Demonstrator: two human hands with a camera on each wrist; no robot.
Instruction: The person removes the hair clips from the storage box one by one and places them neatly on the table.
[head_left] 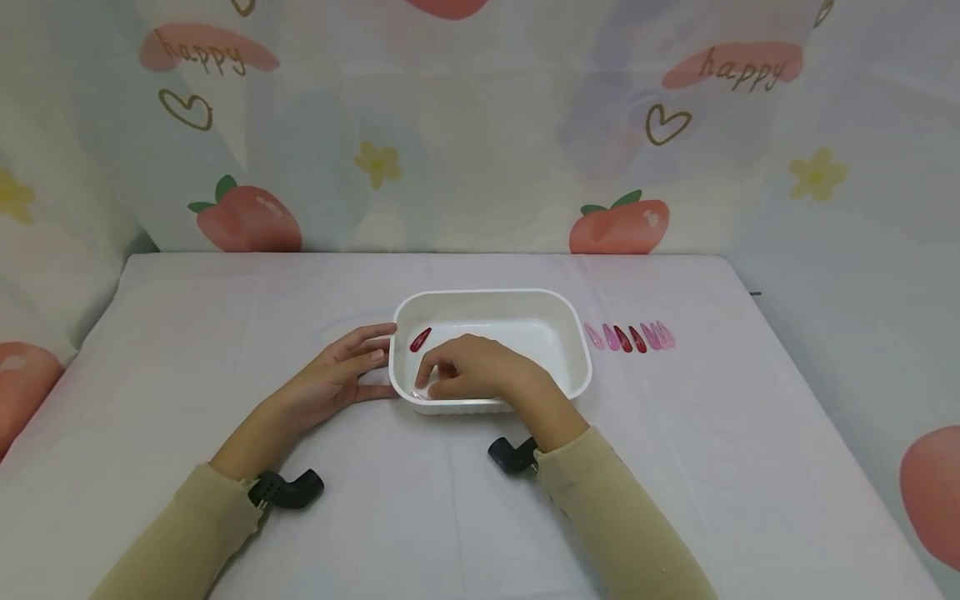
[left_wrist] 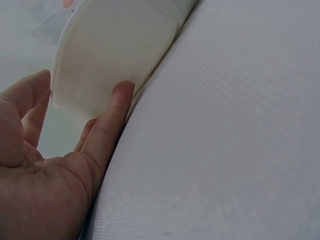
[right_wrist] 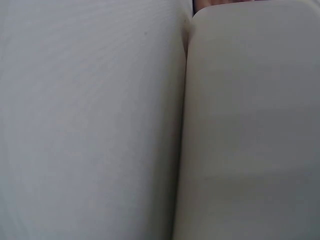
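A white plastic tray (head_left: pixel 495 307) with rounded corners sits on the table. My left hand (head_left: pixel 330 382) rests against its left end, fingers extended and touching the rim and side wall; the left wrist view shows the fingertips on the outer wall. Over the near rim, my right hand (head_left: pixel 472 367) reaches into the tray, thumb and index finger bent downward with a gap between them. Right by those fingertips, in the near-left corner, lies a pale pink hair clip (head_left: pixel 417 396). A dark red hair clip (head_left: pixel 421 339) lies farther back inside. The right hand is hidden in its wrist view.
Right of the tray, several pink and red hair clips (head_left: pixel 623 338) lie in a row on the white tablecloth (head_left: pixel 375 517). A patterned cloth backdrop (head_left: pixel 480 167) stands behind the table. Black wrist mounts (head_left: pixel 288 490) sit at both cuffs.
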